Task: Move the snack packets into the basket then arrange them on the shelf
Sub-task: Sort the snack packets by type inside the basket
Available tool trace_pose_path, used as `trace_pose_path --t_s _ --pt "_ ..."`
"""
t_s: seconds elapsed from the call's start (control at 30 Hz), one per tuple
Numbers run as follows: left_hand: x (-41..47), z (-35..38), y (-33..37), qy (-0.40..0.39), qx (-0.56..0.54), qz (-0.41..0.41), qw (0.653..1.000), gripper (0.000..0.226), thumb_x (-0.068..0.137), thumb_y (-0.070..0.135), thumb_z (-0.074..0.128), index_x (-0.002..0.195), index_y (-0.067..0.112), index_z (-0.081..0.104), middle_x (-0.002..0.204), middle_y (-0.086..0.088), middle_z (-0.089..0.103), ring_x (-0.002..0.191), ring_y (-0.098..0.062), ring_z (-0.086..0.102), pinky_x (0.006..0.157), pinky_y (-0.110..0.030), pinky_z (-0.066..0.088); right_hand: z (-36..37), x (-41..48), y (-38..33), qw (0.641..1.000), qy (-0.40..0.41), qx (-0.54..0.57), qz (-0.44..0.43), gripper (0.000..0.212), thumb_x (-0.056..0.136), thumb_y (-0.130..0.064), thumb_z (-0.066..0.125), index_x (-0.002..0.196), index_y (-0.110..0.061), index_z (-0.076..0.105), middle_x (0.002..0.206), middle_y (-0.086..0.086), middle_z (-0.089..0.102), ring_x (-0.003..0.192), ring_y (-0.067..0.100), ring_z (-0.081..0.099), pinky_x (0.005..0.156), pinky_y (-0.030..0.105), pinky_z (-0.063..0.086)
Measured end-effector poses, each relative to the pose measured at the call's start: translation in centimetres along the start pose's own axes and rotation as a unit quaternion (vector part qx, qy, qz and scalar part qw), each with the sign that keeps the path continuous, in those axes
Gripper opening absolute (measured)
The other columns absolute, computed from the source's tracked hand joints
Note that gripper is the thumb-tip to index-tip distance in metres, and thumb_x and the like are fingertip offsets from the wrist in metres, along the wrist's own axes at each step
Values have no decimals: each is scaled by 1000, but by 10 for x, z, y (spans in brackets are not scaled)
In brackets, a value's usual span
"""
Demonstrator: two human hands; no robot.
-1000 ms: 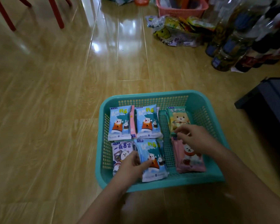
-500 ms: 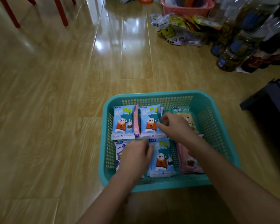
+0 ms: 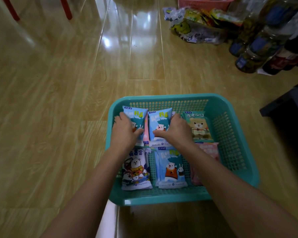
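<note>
- Nearest the camera, both forearms reach forward over the near rim of the teal basket (image 3: 182, 197), which sits on the wooden floor (image 3: 58, 109).
- In the near row lie a white cartoon packet (image 3: 135, 170), a pale blue bear packet (image 3: 171, 169) and, mostly hidden under the right forearm, a pink packet (image 3: 212, 151).
- A moment ago the hands were lower in the basket: the left over the near row, the right by the middle. Both have since moved up to the far row, so the near row looks settled and the far one is now being squared up.
- The left hand (image 3: 126, 131) lies spread on the far-left blue packet (image 3: 136, 117), fingers curled over its outer edge, thumb across its face; the grip is loose and pressing, not lifting.
- The right hand (image 3: 175, 130) rests likewise on the far-middle blue packet (image 3: 159, 124), thumb on the front, fingers wrapped round its right edge, half closed about it.
- A thin pink packet edge (image 3: 146, 133) shows between the two blue ones; a green bear packet (image 3: 197, 126) lies just beside the right hand.
- Judged from this, the basket stage is nearly done; no shelf is in sight yet.
- Farther off stand bottles (image 3: 255, 54), a bag of snacks (image 3: 194, 30) and a pink basket (image 3: 205, 2).
</note>
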State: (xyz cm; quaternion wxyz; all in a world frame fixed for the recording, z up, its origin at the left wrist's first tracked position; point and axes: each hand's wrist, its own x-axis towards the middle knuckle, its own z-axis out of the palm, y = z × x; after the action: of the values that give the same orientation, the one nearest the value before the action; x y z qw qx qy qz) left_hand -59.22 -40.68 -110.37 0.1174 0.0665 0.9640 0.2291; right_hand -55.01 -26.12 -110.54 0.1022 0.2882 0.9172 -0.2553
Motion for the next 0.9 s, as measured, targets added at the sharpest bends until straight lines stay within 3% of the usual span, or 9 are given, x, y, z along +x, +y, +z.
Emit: trace_pose_path --t_s 0.13,0.23,0.3,0.4,0.5,0.6,0.7,0.8,0.9 --pt "-3 -2 4 70 14 26 997 56 75 34 75 107 2 41 111 -14 47 98 -33 52 72 -33 37 1 0 -3 999 22 -2 -27 59 84 -51 57 121 -5 49 116 12 59 105 31 56 77 37 45" --pt "-1 -6 0 74 -17 24 997 47 78 37 70 99 7 40 89 -6 52 83 -29 54 63 -33 36 -15 -8 4 997 27 61 -37 45 91 -45 50 118 -10 54 108 10 63 99 31 59 73 33 42" --pt "-2 -8 -3 66 -95 24 993 37 85 34 64 98 7 42 83 -3 52 78 -31 55 60 -34 37 -29 -19 13 988 20 149 -39 38 92 -43 50 110 -10 58 99 10 64 92 29 60 71 35 44" --pt "-14 -13 -9 44 -234 9 971 25 90 29 57 95 8 44 75 0 53 68 -23 54 55 -30 40 -45 -46 32 957 -61 281 -36 27 92 -37 53 103 -14 59 93 3 64 89 21 61 72 35 49" --pt "-34 -16 -11 -17 -395 -48 917 12 94 26 52 92 15 49 78 6 57 68 -12 55 54 -21 42 -42 -75 48 922 -152 356 21 22 93 -34 51 108 -20 58 98 -2 65 92 16 62 80 36 51" --pt "-48 -17 -14 -36 -459 -96 882 20 94 19 46 74 19 44 69 7 53 50 3 51 43 -10 36 -22 -90 57 931 -171 318 61 16 96 -28 45 107 -20 54 102 0 62 94 17 57 79 30 43" --pt "-55 -16 -18 -33 -478 -106 871 24 91 14 46 69 17 38 64 4 47 52 -7 47 38 -12 32 -3 -94 65 949 -189 241 75 24 95 -28 47 107 -9 54 110 11 62 99 25 59 75 30 42" --pt "-61 -18 -20 -60 -506 -101 854 16 89 12 50 74 16 49 60 8 62 52 -10 56 41 -14 39 1 -92 71 965 -192 165 64 24 93 -33 51 91 -10 54 89 7 63 89 25 60 71 33 44" --pt "-66 -20 -17 -105 -538 -97 831 11 90 10 53 80 15 56 64 5 67 52 -10 62 43 -19 47 -4 -87 71 988 -149 -15 23 35 89 -47 52 68 -20 44 66 -3 48 69 17 51 59 29 36"
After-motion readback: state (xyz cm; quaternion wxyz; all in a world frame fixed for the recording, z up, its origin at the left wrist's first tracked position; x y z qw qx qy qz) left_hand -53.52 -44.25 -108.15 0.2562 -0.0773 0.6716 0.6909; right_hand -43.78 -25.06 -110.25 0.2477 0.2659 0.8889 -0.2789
